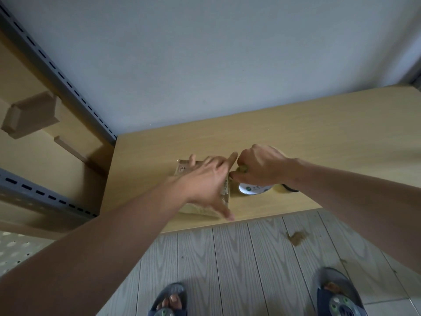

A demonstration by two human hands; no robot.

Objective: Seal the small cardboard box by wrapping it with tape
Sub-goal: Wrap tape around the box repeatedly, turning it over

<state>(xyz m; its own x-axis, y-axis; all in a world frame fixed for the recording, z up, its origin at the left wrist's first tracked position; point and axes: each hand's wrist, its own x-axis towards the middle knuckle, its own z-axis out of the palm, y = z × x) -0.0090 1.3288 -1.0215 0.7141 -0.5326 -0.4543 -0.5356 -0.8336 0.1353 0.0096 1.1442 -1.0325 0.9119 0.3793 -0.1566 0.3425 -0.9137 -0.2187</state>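
On table (pixel 319 133): one box (pixel 184 167) under left hand (pixel 205 181), one tape roll (pixel 252 189).

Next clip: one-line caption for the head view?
Left hand presses flat on the small cardboard box while the right hand grips the tape roll beside it.

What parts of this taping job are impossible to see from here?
- Head view: the left hand covers most of the small cardboard box, so tape on its top cannot be judged.
- Head view: the right hand hides most of the tape roll and its free end.
- Head view: print on box and roll is too small to read.
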